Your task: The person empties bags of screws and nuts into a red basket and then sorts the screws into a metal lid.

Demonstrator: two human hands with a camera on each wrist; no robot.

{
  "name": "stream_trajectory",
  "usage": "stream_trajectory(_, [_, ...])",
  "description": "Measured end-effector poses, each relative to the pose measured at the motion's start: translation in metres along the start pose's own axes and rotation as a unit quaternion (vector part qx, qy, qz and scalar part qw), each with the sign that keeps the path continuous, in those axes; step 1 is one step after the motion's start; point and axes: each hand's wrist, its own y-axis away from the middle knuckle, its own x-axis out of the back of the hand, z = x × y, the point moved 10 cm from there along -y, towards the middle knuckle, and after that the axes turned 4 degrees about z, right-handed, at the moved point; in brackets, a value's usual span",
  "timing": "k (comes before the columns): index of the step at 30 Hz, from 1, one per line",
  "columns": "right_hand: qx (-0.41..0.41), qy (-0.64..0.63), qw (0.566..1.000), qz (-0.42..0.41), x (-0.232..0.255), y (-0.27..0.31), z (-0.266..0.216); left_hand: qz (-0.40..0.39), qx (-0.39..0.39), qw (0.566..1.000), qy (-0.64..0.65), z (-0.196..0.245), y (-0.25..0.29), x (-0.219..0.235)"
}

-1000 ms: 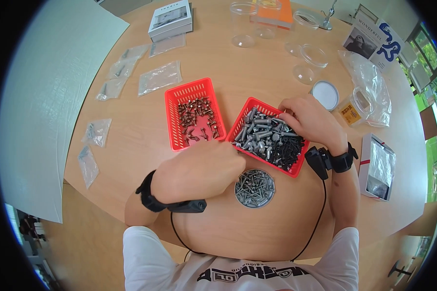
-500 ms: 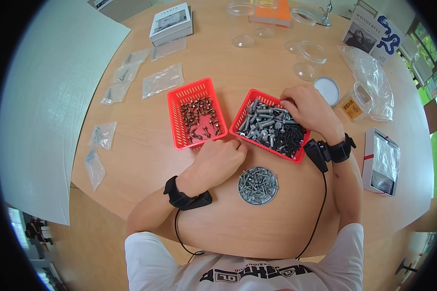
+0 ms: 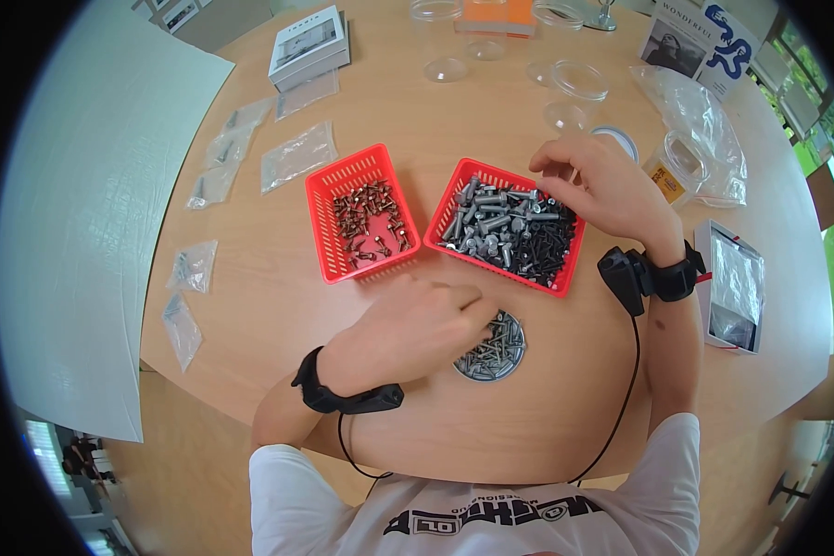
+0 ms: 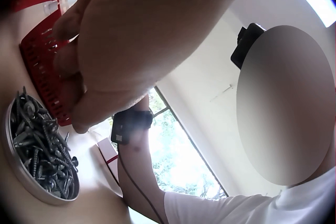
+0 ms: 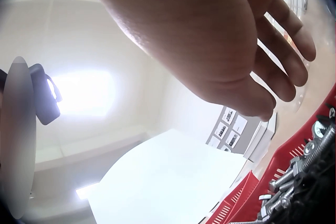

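Note:
My left hand point(image 3: 412, 329) hovers over the left edge of a round tin of small silver screws point(image 3: 496, 357), partly covering it. In the left wrist view its fingers hang loosely bent above the screws point(image 4: 42, 150), with nothing visible between them. My right hand point(image 3: 602, 185) is raised beside the far right corner of a red basket point(image 3: 463, 264) holding large silver bolts point(image 3: 491, 222) and black screws point(image 3: 547, 246). The right wrist view shows its fingers point(image 5: 281, 61) spread and holding nothing. A second red basket point(image 3: 320, 218), with copper-coloured screws point(image 3: 371, 208), stands to the left.
Small plastic bags point(image 3: 296, 156) lie on the table's left side, some with screws inside. Clear round containers point(image 3: 579, 82) and books point(image 3: 306, 46) stand at the back. To the right are a labelled clear tub point(image 3: 672, 171), a crumpled plastic bag point(image 3: 700, 120) and a white box point(image 3: 732, 287).
My left hand has moved from near the baskets' front edges to the screw tin. My right hand has lifted off the bolt basket's rim, and its fingers have loosened.

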Motion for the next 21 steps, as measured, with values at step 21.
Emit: stream_trajectory(21, [0.102,0.019,0.981,-0.162,-0.062,0.009,-0.045,-0.058,0.127,0.990,0.002,-0.108,-0.053,0.008])
